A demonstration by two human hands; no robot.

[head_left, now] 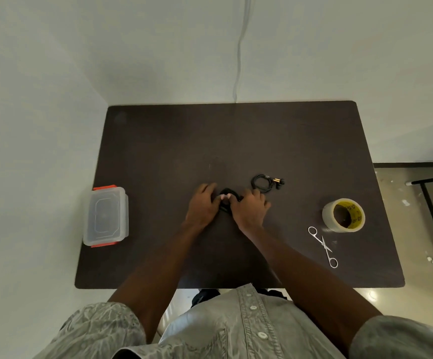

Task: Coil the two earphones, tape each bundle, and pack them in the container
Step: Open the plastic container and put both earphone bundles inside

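I see my two hands meet in the middle of the frame, on the dark brown table (158, 151). My left hand (203, 206) and my right hand (249, 209) both have their fingers curled round a small black bundle of earphone wire (227, 193). The bundle sits between the hands, right on the table top. There is a little pale pink patch on top of the bundle, but I cannot tell what it is.

A second black earphone, wound in a round loop with gold ends (265, 183), lies just up and to the right of my right hand. It is near the hand but not touching it.

The clear plastic box with a lid and orange clips (105, 216) sits at the left edge of the table, well apart from my hands. Its lid is on.

At the right side of the frame sits a roll of clear tape with a yellow inside (343, 215). Just below it lie small silver scissors (323, 246).
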